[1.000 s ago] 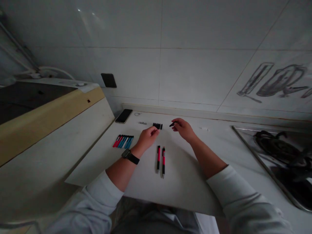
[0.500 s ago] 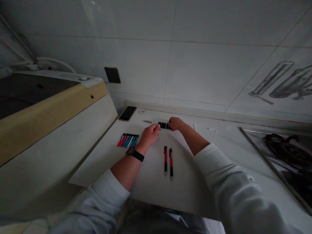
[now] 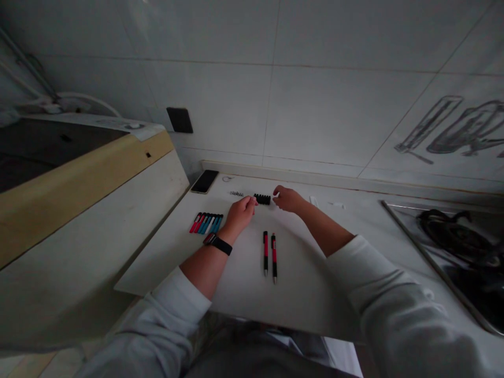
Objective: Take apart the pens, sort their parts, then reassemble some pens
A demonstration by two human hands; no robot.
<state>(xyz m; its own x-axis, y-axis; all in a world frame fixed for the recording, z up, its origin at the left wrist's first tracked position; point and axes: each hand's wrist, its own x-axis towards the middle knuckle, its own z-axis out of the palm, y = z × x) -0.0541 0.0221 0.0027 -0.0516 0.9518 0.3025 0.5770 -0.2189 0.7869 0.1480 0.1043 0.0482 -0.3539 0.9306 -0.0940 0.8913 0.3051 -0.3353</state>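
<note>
1. Head view: the left hand (image 3: 241, 211), fingers curled, sits just left of the row of small black plastic pen parts (image 3: 262, 199). I cannot tell whether it pinches anything.
2. The right hand (image 3: 287, 198) hovers loosely open and empty just right of that row, near the far edge of the white board (image 3: 244, 286).
3. Risk: a knuckle brushing the tight row could scatter the parts toward the two red-and-black pens (image 3: 269, 254).

Dim white-tiled wall (image 3: 315, 105), white counter (image 3: 165, 247)
</note>
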